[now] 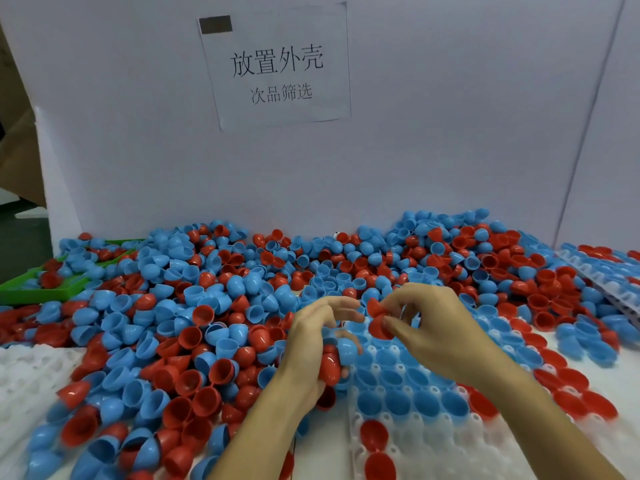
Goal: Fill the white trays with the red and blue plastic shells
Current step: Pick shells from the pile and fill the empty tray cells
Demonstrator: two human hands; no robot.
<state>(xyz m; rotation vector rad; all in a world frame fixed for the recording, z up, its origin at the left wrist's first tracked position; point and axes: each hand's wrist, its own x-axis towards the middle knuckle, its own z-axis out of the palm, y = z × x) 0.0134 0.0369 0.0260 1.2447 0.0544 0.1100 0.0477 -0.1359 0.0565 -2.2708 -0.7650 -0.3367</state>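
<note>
The red and blue shells [194,327] are smooth plastic with a soft sheen. The white tray [426,441] is moulded, slightly translucent plastic, matt. The green tray [41,289] is glossy plastic. Behind, a matt white board wall [450,133] carries a printed paper sheet [277,67], slightly creased.
</note>
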